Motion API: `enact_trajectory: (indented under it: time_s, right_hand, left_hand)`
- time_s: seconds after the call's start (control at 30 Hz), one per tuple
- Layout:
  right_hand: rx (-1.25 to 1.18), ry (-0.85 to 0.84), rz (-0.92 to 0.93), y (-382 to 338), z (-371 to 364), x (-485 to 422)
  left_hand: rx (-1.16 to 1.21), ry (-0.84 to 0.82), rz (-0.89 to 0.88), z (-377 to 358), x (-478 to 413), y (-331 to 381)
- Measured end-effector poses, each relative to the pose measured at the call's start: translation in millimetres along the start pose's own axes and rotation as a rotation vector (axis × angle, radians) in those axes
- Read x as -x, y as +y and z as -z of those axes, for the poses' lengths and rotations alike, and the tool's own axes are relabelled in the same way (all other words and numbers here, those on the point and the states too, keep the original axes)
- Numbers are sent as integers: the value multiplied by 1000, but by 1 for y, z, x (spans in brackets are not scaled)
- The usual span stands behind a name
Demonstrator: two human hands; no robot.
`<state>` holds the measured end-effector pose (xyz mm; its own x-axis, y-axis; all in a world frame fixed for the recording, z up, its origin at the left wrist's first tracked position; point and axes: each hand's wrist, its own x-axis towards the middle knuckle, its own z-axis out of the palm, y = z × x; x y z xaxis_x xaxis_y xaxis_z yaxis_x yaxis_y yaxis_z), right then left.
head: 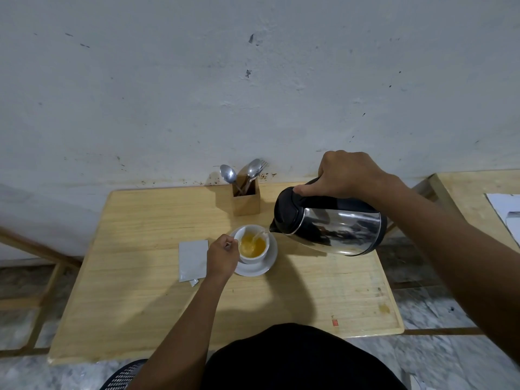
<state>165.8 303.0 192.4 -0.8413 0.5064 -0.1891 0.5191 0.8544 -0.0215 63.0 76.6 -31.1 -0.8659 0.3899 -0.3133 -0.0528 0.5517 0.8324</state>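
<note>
A white cup (260, 256) stands on a white saucer (271, 261) near the middle of the wooden table (157, 302). Amber liquid fills much of the cup. My right hand (347, 174) grips the black handle of a steel kettle (337, 226), tilted left so that a thin stream runs from its spout into the cup. My left hand (222, 256) sits at the cup's left rim, pinching a thin string or tag (231, 243) between finger and thumb.
A torn white sachet (192, 260) lies flat just left of my left hand. At the back of the table a wooden holder (247, 199) with spoons and a fork stands against the wall. A second table with papers (503, 209) is at right.
</note>
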Motion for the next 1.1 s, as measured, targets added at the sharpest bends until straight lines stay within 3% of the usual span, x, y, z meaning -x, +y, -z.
enact_trajectory:
  time_s: [1.1]
  right_hand:
    - [1,10,26,4,-1,-7]
  left_hand:
    - [26,5,27,-1,3,3]
